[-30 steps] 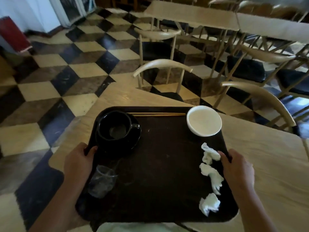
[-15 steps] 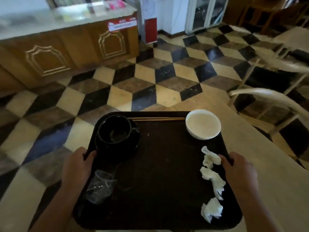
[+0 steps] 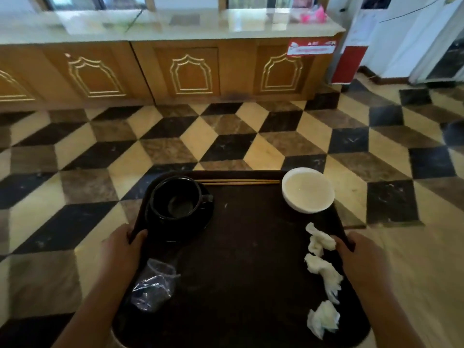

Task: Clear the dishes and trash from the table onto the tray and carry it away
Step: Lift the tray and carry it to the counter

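I hold a dark tray [image 3: 241, 259] in the air over the floor. My left hand [image 3: 120, 249] grips its left rim and my right hand [image 3: 361, 257] grips its right rim. On the tray stand a black cup [image 3: 175, 197] on a black saucer [image 3: 200, 222] at the far left and a white bowl [image 3: 308, 189] at the far right. A pair of chopsticks [image 3: 238, 182] lies along the far edge. A crushed clear plastic cup [image 3: 153, 287] lies near my left hand. Three crumpled white napkins [image 3: 324, 272] lie along the right side.
A checkered tile floor [image 3: 226, 144] stretches ahead. A long wooden counter [image 3: 190, 69] with a pale top stands across the far side. A light wooden table [image 3: 426, 272] edge is at the right. A red and white cabinet [image 3: 351, 54] stands at the far right.
The view has turned left, away from the table and chairs toward the counter. The tray has come off the table with both hands still on its rims; the items on it stay in place.
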A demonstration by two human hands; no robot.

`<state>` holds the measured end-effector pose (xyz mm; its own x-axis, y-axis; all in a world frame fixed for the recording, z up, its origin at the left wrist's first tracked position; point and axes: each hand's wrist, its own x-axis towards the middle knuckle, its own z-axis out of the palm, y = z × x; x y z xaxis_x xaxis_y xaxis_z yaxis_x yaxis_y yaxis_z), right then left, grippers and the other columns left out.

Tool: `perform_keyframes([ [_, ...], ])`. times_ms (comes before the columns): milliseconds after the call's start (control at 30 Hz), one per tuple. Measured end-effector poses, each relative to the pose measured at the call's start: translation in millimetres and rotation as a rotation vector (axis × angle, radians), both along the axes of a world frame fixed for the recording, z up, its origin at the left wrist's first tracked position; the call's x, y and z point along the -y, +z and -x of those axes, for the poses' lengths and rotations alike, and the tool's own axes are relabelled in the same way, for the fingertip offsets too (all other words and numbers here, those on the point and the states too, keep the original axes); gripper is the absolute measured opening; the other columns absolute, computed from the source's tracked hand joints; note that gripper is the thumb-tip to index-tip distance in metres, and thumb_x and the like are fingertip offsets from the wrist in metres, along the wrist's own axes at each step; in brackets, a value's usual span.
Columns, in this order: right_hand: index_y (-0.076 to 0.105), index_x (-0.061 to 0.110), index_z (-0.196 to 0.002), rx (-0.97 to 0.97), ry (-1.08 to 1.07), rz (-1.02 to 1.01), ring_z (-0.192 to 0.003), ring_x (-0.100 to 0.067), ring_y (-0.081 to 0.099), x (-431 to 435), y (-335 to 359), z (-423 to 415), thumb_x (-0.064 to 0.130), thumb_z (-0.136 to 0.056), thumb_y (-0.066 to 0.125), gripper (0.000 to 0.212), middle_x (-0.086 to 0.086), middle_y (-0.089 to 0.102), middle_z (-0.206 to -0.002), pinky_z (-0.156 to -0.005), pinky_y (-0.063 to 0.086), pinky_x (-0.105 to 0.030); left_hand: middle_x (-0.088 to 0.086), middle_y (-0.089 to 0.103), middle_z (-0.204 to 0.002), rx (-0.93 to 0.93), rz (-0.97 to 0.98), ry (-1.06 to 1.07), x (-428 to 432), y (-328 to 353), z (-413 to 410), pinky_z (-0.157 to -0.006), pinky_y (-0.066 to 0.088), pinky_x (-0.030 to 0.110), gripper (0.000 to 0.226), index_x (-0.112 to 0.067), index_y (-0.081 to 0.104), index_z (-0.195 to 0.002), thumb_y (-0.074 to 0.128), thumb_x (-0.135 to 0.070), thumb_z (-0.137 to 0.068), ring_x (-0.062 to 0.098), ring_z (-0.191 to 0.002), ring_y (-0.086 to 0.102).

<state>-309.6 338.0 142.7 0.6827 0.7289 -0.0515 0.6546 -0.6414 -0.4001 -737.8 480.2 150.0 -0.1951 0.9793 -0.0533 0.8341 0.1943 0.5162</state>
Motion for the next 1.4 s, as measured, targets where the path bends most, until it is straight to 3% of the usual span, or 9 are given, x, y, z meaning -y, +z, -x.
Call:
perform_keyframes([
  [100,0.064,0.013,-0.079,-0.003,0.015,-0.005,-0.06,-0.019,0.055,-58.2,3.8,21.8,0.043,-0.093,0.058,0.034,-0.001,0.058,-0.064,-0.056,0.04,-0.032,0.005,0.061,-0.064,-0.01,0.012,0.041,-41.1,4.2,28.2,-0.061,0.05,0.041,0.029,-0.018,0.055,-0.071,0.06,-0.036,-0.093,0.026,-0.064,0.058],
  [200,0.062,0.01,-0.079,-0.03,0.024,-0.024,-0.061,-0.022,0.055,-107.4,6.9,40.5,0.042,-0.094,0.059,0.036,-0.003,0.056,-0.063,-0.052,0.035,-0.03,0.001,0.06,-0.06,-0.106,-0.022,0.047,-79.3,3.6,53.2,-0.062,0.053,0.043,0.034,-0.022,0.051,-0.067,0.058,-0.044,-0.092,0.024,-0.059,0.058],
  [433,0.063,0.011,-0.083,-0.056,0.076,0.008,-0.059,-0.015,0.053,-206.6,11.1,59.8,0.039,-0.095,0.058,0.03,-0.002,0.058,-0.067,-0.051,0.033,-0.026,-0.004,0.057,-0.058,-0.09,-0.02,0.111,-157.4,-1.6,77.0,-0.052,0.046,0.035,0.035,-0.025,0.05,-0.063,0.061,-0.045,-0.09,0.017,-0.054,0.054],
  [600,0.063,0.018,-0.083,-0.083,0.147,0.036,-0.063,-0.017,0.058,-289.6,7.3,51.3,0.038,-0.096,0.057,0.024,-0.003,0.062,-0.07,-0.06,0.045,-0.03,-0.003,0.059,-0.062,-0.036,0.007,0.173,-218.5,-5.4,77.8,-0.053,0.044,0.033,0.033,-0.025,0.053,-0.066,0.06,-0.047,-0.089,0.017,-0.058,0.056],
  [667,0.062,0.019,-0.083,-0.082,0.173,0.046,-0.061,-0.014,0.056,-327.1,3.0,43.6,0.038,-0.096,0.057,0.023,0.0,0.059,-0.068,-0.058,0.042,-0.029,-0.002,0.06,-0.065,-0.018,0.012,0.191,-247.4,-7.6,74.3,-0.054,0.043,0.033,0.031,-0.024,0.054,-0.068,0.062,-0.046,-0.089,0.017,-0.061,0.056],
  [867,0.053,0.027,-0.069,-0.089,0.233,0.03,-0.059,-0.014,0.055,-446.3,-10.3,13.0,0.04,-0.094,0.058,0.029,0.002,0.058,-0.064,-0.053,0.039,-0.028,0.0,0.061,-0.065,0.009,-0.018,0.209,-345.3,-9.8,49.8,-0.053,0.042,0.033,0.029,-0.021,0.058,-0.067,0.066,-0.037,-0.089,0.018,-0.061,0.057],
  [1033,0.053,0.023,-0.063,-0.034,0.286,-0.029,-0.052,-0.013,0.053,-544.8,-5.8,-15.4,0.04,-0.093,0.061,0.035,0.002,0.055,-0.056,-0.048,0.033,-0.025,0.004,0.063,-0.067,0.001,-0.002,0.261,-427.1,-9.2,20.6,-0.059,0.049,0.038,0.028,-0.015,0.062,-0.072,0.066,-0.037,-0.089,0.023,-0.064,0.059],
  [1167,0.055,0.015,-0.061,-0.022,0.295,-0.009,-0.049,-0.016,0.053,-613.3,2.7,-29.4,0.036,-0.093,0.062,0.039,-0.003,0.054,-0.053,-0.047,0.03,-0.024,-0.001,0.059,-0.06,-0.02,-0.007,0.269,-487.7,-5.2,3.9,-0.047,0.035,0.028,0.029,-0.019,0.058,-0.067,0.066,-0.036,-0.089,0.014,-0.056,0.053],
  [1400,0.06,0.014,-0.074,-0.071,0.326,0.023,-0.058,-0.019,0.055,-723.2,4.8,-35.5,0.038,-0.095,0.058,0.032,-0.006,0.058,-0.064,-0.057,0.041,-0.031,-0.007,0.056,-0.059,-0.002,-0.013,0.286,-590.4,1.5,-6.7,-0.045,0.032,0.022,0.027,-0.028,0.056,-0.066,0.067,-0.036,-0.089,0.007,-0.055,0.051],
])
